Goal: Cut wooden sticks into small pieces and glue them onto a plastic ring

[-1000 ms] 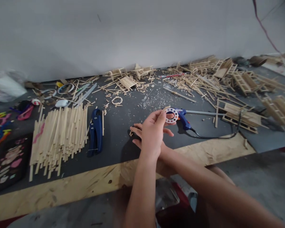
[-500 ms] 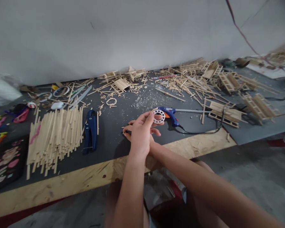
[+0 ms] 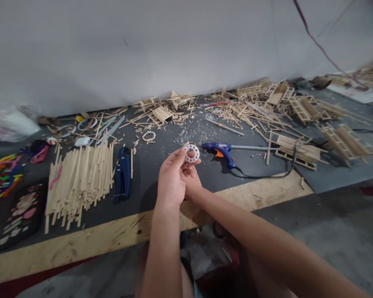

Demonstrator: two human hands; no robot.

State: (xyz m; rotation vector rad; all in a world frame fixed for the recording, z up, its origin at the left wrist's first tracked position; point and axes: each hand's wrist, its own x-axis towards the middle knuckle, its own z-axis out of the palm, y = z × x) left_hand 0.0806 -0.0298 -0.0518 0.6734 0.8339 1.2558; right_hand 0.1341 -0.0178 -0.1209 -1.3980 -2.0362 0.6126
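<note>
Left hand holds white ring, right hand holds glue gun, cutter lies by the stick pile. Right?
One slip. In the head view the glue gun lies on the dark mat, right of the hands, in neither one. The right hand sits close under the left hand, which does hold the white ring; the cutter lies by the stick pile.

One white ring [image 3: 192,153]; one blue glue gun [image 3: 220,150] at three o'clock; one blue cutter [image 3: 123,173] and one stick pile [image 3: 79,178] at nine.

Small white flat ring [image 3: 192,153] with round holes, upright, face toward camera.
</note>
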